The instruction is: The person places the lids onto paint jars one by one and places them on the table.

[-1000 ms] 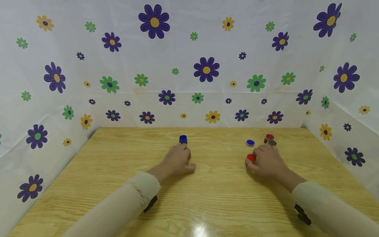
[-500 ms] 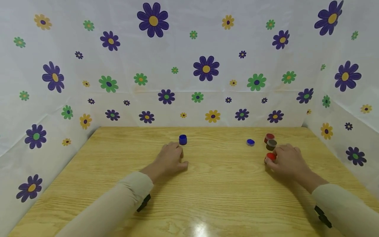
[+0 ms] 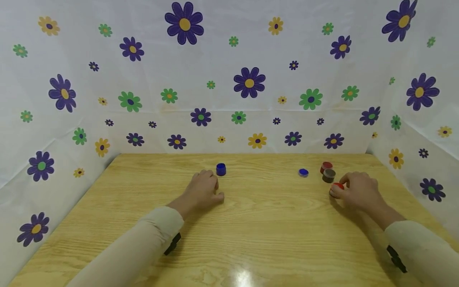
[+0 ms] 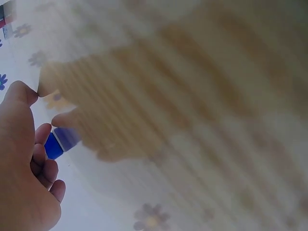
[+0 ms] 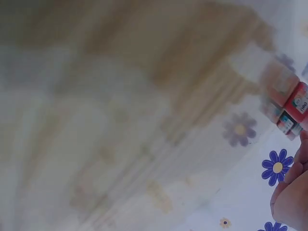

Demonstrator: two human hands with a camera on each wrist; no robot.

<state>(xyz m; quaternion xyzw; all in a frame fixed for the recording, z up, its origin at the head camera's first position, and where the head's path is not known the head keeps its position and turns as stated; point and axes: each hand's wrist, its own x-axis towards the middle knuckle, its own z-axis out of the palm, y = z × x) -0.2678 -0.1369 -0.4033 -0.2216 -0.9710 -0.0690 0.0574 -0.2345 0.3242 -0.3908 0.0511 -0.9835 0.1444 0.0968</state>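
Note:
My right hand pinches a small red paint jar between thumb and fingers, at the right side of the table. In the right wrist view this red jar shows a printed label, beside the fingertips. Just behind it stand a brown-grey jar and a darker red jar, close together. My left hand rests low over the table with loosely bent fingers and holds nothing. An uncapped-looking blue jar stands just beyond its fingertips; the left wrist view has the blue jar partly behind the fingers.
A flat blue lid-like disc lies left of the jar group. The wooden table ends at a white flowered cloth behind and on both sides. Dark straps show under the sleeves.
My right hand has slid the red jar rightward, to just in front of the brown-grey and dark red jars. My left hand has drawn back slightly left from the blue jar.

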